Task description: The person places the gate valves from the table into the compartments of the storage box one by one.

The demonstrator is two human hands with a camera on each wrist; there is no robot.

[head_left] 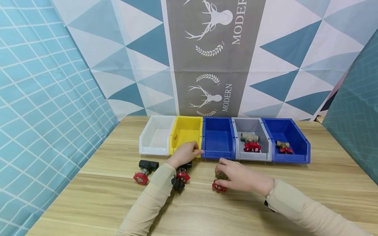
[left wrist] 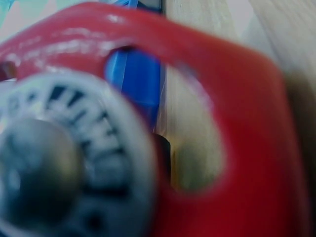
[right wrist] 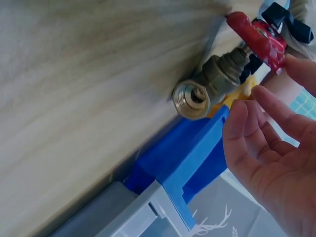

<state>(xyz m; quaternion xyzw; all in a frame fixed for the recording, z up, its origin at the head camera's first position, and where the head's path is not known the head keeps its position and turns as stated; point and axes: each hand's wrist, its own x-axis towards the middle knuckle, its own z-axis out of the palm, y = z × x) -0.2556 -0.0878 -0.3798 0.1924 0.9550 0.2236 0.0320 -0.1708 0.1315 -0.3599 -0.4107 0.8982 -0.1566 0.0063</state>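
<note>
My left hand (head_left: 185,154) is at the front lip of the yellow bin (head_left: 188,123), thumb pointing right and nothing visible in its grasp. Below its wrist lies a black tee valve with a red handwheel (head_left: 183,177); a red handwheel (left wrist: 256,123) fills much of the left wrist view. My right hand (head_left: 239,175) reaches over a brass valve (head_left: 220,176) on the table. In the right wrist view, the thumb tip is right at the red handwheel of that brass valve (right wrist: 217,74), while the other fingers bend loosely beside the body.
Another black valve (head_left: 145,169) with a red handwheel lies at left. Along the back stand a white bin (head_left: 143,149), a blue bin (head_left: 218,154), a grey bin (head_left: 267,155) with a red-wheeled valve, and a right-hand blue bin (head_left: 290,158) with a small brass valve.
</note>
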